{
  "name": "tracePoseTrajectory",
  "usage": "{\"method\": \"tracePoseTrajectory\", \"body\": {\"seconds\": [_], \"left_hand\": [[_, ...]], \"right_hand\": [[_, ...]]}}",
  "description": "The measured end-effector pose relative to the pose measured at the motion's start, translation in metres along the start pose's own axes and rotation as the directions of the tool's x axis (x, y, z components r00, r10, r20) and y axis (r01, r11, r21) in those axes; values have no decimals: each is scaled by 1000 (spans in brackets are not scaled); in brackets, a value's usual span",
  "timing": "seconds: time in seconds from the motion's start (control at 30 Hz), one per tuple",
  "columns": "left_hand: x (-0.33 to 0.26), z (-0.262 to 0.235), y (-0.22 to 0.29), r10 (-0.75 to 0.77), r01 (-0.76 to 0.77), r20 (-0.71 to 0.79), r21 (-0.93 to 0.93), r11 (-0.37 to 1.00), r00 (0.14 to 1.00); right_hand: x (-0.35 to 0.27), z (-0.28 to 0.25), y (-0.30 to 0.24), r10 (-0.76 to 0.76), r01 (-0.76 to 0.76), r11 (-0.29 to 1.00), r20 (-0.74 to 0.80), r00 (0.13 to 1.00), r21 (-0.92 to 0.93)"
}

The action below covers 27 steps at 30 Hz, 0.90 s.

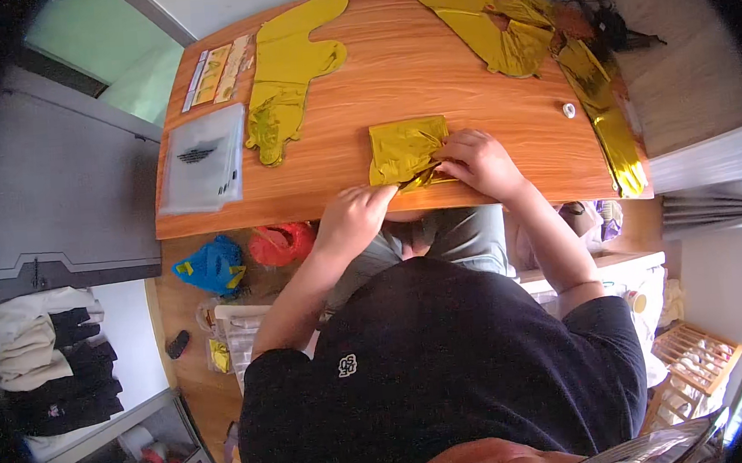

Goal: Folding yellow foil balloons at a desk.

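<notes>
A folded piece of shiny gold foil (408,143), which looks like a flat foil balloon, lies near the front edge of the wooden table (325,183). My left hand (355,222) pinches its near edge, where the foil bunches into a dark crease. At the right side of the same piece, my right hand (480,165) has its fingers bent and closed on the foil. The fingertips of both hands partly cover the creased part between them.
Flat gold foil balloons lie at back left (290,56), back right (486,34) and along the right edge (609,129). Clear plastic bags (195,171) and printed cards (215,75) sit at the left. A small white roll (569,110) and a black cable (610,21) are at the right.
</notes>
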<state>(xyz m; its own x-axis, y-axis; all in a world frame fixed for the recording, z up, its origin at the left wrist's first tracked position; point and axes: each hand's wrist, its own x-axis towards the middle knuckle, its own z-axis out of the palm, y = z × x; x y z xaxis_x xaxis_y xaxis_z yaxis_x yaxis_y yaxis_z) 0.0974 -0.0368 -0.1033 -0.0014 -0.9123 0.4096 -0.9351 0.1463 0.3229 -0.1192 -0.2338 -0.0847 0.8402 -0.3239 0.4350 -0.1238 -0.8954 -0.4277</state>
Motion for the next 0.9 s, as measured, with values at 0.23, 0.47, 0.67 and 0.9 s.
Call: {"method": "tracePoseTrajectory", "body": {"seconds": [0.23,0.47,0.67,0.9], "left_hand": [[40,-22,-19,-50,72,86,-273,959,995],[88,20,-37,179,-191,291,12,982,940],[79,34,-41,161,-198,402,52,979,901],[76,34,-41,175,-219,373,79,972,911]], "right_hand": [[0,-2,-1,48,-49,999,80,996,10],[-2,-4,3,24,-26,999,91,996,19],[-2,-16,8,-53,48,998,189,981,30],[-2,-19,17,-61,26,985,202,977,170]]}}
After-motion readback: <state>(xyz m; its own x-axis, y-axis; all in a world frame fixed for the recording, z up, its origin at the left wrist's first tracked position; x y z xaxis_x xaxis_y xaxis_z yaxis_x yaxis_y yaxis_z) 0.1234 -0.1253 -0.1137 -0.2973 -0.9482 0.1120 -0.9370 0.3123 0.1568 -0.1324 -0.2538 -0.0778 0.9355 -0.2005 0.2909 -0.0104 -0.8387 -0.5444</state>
